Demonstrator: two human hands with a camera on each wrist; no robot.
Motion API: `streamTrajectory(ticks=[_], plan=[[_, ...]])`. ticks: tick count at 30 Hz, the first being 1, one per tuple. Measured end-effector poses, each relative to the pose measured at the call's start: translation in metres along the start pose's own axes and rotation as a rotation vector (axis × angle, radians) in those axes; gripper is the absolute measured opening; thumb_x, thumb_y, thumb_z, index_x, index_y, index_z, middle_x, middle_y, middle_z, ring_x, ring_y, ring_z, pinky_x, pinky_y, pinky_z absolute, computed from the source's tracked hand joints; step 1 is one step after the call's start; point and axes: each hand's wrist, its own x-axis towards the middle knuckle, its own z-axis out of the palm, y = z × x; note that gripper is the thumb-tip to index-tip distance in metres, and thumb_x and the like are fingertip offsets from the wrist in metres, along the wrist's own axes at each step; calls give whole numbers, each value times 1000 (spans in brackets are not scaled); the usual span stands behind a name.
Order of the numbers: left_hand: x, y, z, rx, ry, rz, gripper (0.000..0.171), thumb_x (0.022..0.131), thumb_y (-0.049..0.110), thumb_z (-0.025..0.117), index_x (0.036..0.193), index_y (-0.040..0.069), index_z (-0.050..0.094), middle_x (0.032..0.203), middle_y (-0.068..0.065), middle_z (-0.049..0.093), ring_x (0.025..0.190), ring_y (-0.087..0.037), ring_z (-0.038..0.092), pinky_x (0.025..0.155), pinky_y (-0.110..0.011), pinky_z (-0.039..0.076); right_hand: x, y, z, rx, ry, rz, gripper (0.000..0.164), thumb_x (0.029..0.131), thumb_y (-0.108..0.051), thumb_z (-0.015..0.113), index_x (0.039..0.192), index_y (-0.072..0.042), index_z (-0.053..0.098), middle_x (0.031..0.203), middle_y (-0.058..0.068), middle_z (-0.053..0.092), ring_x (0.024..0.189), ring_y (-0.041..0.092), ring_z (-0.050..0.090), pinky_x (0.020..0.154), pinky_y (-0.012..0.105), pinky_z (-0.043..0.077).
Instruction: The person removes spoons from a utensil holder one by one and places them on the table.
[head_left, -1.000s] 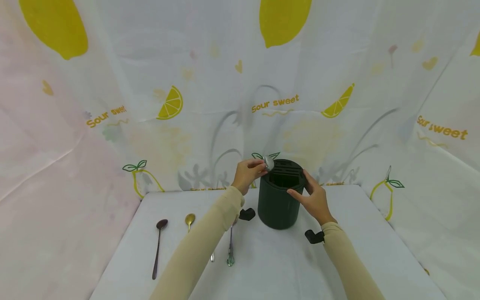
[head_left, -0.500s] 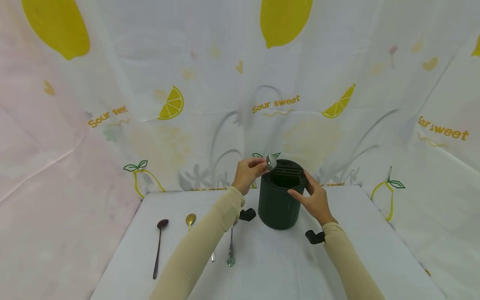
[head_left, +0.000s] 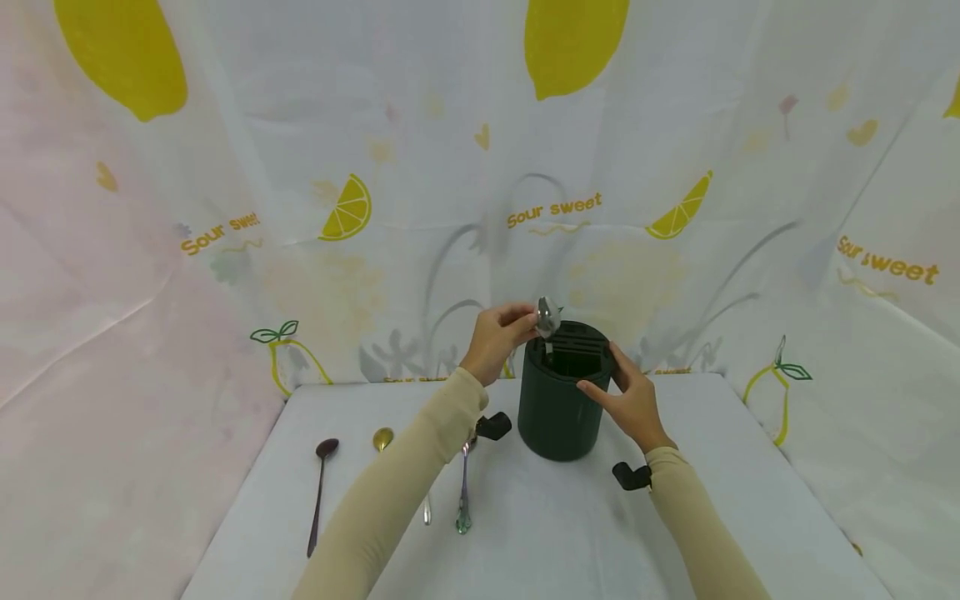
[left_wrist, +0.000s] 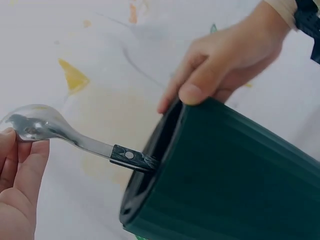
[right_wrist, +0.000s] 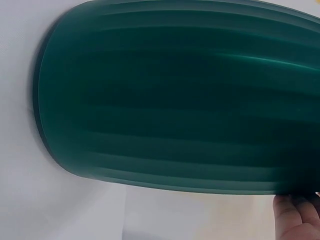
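My left hand (head_left: 501,337) pinches a metal spoon (head_left: 548,317) by its bowl, over the left of the opening of a dark green utensil holder (head_left: 558,417). In the left wrist view the spoon's dark riveted handle (left_wrist: 131,156) points down into the opening, and its end is hidden inside. With the thumb in front and the fingers at the far right side, my right hand (head_left: 630,404) grips the holder's rim. The holder stands upright, with a slotted section at the back of its top. Its ribbed wall (right_wrist: 175,100) fills most of the right wrist view.
Left of the holder lie a dark brown spoon (head_left: 321,492), a gold spoon (head_left: 383,438) partly behind the left sleeve, a silver handle end (head_left: 427,510), and a spoon with an ornate green-tipped handle (head_left: 463,496). A lemon-print cloth (head_left: 420,275) hangs behind the white table (head_left: 570,533).
My left hand has risen slightly with the spoon, whose bowl now sits higher and more upright, and part of its handle shows above the opening. The right hand keeps its hold on the rim.
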Motion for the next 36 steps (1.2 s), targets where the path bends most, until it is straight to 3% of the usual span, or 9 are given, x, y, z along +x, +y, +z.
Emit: streamTrajectory(ticks=[6, 9, 16, 22, 26, 29, 36], plan=[[-8, 18, 1, -32, 9, 61, 20, 96, 4, 61, 113, -7, 62, 108, -13, 63, 99, -22, 66, 93, -35, 54, 6, 34, 6, 6, 4, 23, 88, 84, -29, 79, 153, -10, 26, 155, 14, 30, 137, 31, 38, 107, 43, 39], [-10, 27, 2, -31, 8, 97, 21, 96, 5, 61, 113, -7, 62, 106, -12, 63, 97, -20, 65, 92, -36, 54, 7, 39, 7, 8, 8, 23, 89, 84, -33, 79, 154, -15, 27, 155, 10, 30, 137, 27, 39, 107, 40, 40], [-17, 45, -1, -69, -20, 153, 20, 96, 4, 61, 112, -8, 62, 106, -11, 63, 99, -21, 65, 95, -37, 52, 6, 35, 7, 27, 7, 15, 88, 84, -30, 79, 153, -14, 27, 156, 11, 30, 137, 28, 39, 107, 39, 39], [-28, 57, -7, -118, -7, 191, 18, 95, 0, 61, 110, -10, 61, 104, -12, 63, 96, -20, 65, 94, -39, 52, 0, 7, 2, 14, -8, 2, 85, 86, -22, 78, 151, -1, 27, 153, 23, 30, 135, 37, 39, 105, 45, 39], [-36, 66, -11, -141, -11, 224, 16, 95, -2, 60, 109, -9, 62, 104, -12, 63, 97, -20, 65, 95, -39, 52, -3, -5, 0, -6, -13, 4, 84, 86, -21, 77, 151, 1, 27, 152, 24, 31, 135, 38, 39, 105, 44, 40], [-42, 74, -14, -150, -31, 230, 14, 95, -3, 60, 107, -8, 63, 104, -12, 63, 97, -21, 65, 96, -41, 51, -3, -5, 1, -10, -12, -2, 84, 87, -20, 77, 151, 2, 27, 152, 25, 31, 134, 40, 40, 104, 46, 39], [-58, 86, -24, -127, -55, 180, 16, 94, -6, 59, 109, -11, 61, 104, -14, 63, 96, -22, 66, 95, -42, 51, 5, 30, 3, 10, 9, 0, 87, 85, -25, 79, 153, -9, 27, 155, 16, 30, 136, 33, 39, 106, 43, 39]])
